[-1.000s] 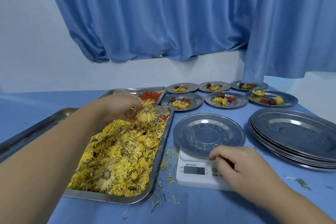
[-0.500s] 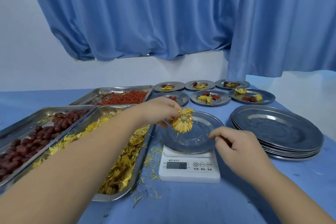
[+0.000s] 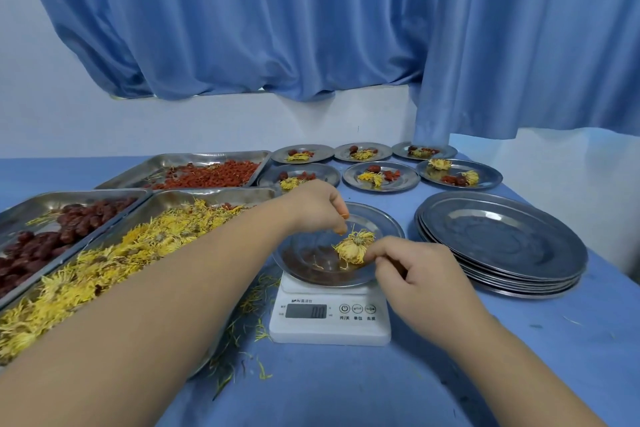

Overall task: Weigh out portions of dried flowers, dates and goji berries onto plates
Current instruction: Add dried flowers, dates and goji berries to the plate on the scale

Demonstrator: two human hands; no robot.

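The flower (image 3: 355, 246) lies in the plate (image 3: 382, 219) on the scale (image 3: 329, 331) — just below my left grip (image 3: 316, 208), whose fingers hang slack and empty. My right grip (image 3: 415, 274) is nearer: its curled fingertips touch the flower's right edge — pinching or not, I cannot tell.

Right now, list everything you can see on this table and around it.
scale: one, white, front centre
weighing plate: one, steel, on the scale
dried flower: one, yellow, on that plate
empty plates: one stack, steel, right of scale
filled plates: six, steel, back rows
flower tray: one, yellow, left of scale
date tray: one, dark red, far left
goji tray: one, orange-red, back left
loose petals: scattered, yellow, by scale
curtain: blue, behind
left hand: above plate, empty
right hand: pinching the dried flower
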